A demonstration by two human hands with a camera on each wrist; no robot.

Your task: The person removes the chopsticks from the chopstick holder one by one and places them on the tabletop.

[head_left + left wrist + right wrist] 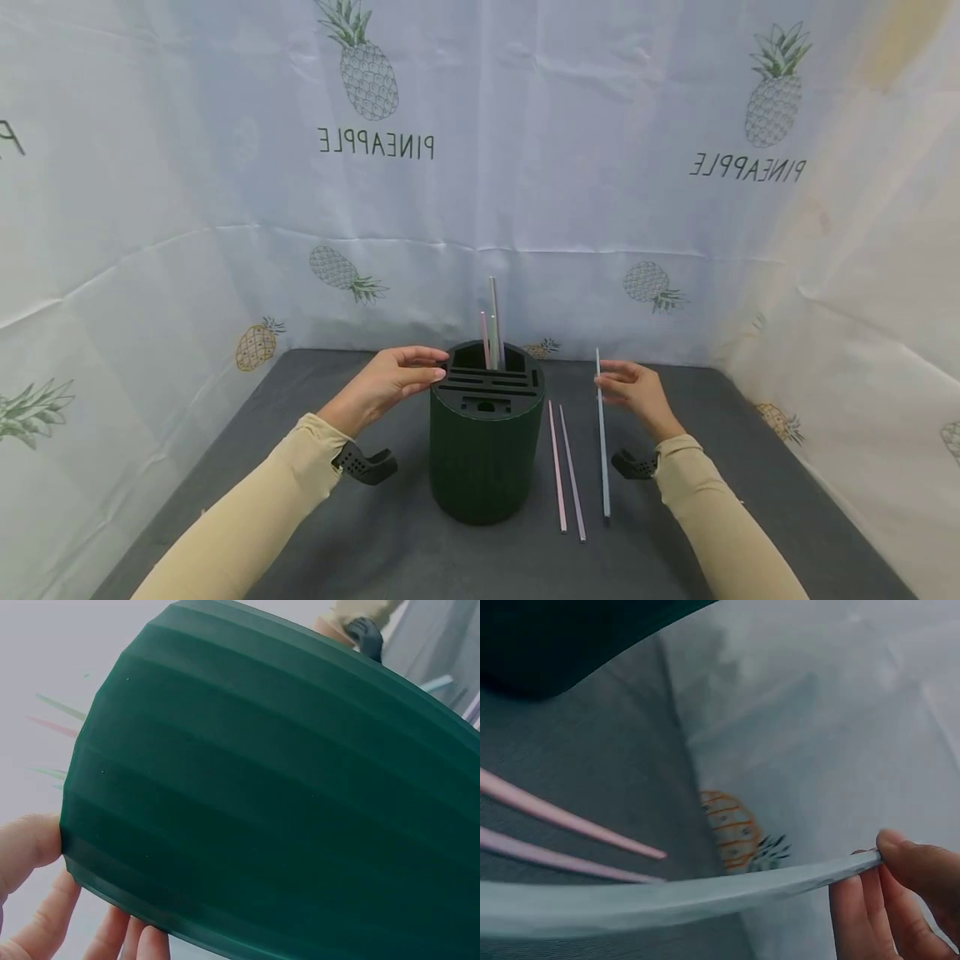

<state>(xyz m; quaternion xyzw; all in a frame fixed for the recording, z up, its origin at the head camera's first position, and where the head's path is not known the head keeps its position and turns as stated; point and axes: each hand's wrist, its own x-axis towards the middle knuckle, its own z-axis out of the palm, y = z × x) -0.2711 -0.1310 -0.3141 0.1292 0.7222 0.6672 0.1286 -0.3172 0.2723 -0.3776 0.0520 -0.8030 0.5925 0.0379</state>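
A ribbed dark green desk organizer (483, 467) with a black slotted top stands upright on the table. My left hand (393, 379) touches its left side at the rim, fingers mostly straight; the left wrist view has thumb and fingertips against the ribbed wall (262, 780). To the right of the organizer, my right hand (633, 392) pinches a thin pale blue stick (603, 450) near its upper end, between thumb and fingers. That stick (667, 900) stretches across the right wrist view, its near end blurred. Several thin pastel sticks (492, 321) stand in the organizer's rear compartment.
A pink stick (557, 467) and a lilac stick (572, 475) lie side by side on the dark grey table (360, 533), between the organizer and the pale blue stick. White pineapple-print curtain (540, 200) encloses the table's back and sides.
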